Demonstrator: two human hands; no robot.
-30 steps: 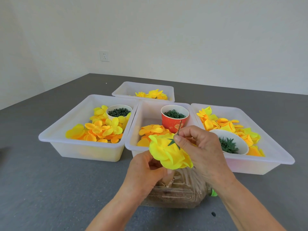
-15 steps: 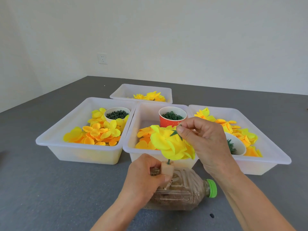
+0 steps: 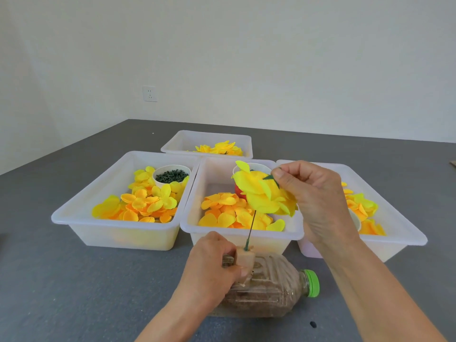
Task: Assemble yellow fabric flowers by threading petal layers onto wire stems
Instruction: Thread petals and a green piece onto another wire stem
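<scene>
Right hand [image 3: 318, 198] pinches yellow flower [image 3: 264, 193] up over middle bin [image 3: 241, 233]; wire stem [image 3: 251, 228] runs down to small block [image 3: 245, 259] gripped by left hand [image 3: 212, 262] atop bottle [image 3: 271, 287]

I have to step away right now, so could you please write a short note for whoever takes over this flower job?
Left hand grips the small block atop the lying bottle.
Right hand pinches the yellow flower by its green piece.
The wire stem runs from flower to block.
Done: petal layers are threaded on.
Left: free the flower, probably for the far tray; then build more from the petal trays.
</scene>
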